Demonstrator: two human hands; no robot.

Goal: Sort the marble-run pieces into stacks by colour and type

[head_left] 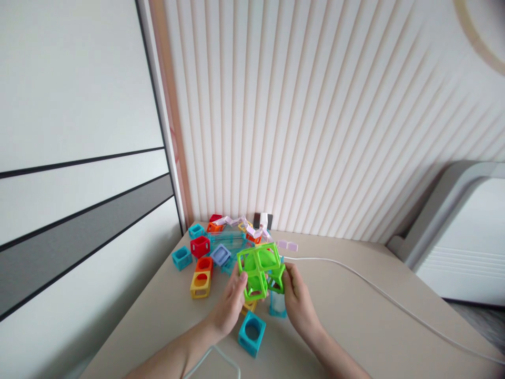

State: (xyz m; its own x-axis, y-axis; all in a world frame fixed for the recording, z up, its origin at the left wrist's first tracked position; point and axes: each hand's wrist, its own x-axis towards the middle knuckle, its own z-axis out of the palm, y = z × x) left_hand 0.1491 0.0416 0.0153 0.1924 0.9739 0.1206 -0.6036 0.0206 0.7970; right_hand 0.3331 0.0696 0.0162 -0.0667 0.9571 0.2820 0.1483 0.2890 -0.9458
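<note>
Two hands in grip: our left hand (228, 307) held green blocks (258, 270), right hand (299, 299) pinched end block (278, 273); we needed edges square.

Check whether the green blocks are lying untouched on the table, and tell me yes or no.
No, the left hand and the right hand are both holding the green blocks.

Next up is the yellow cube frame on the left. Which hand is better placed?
Probably the left. The left hand is nearer the yellow cube frame; the right hand would have to reach across. Both hold the green frames, so the left must release first.
</note>
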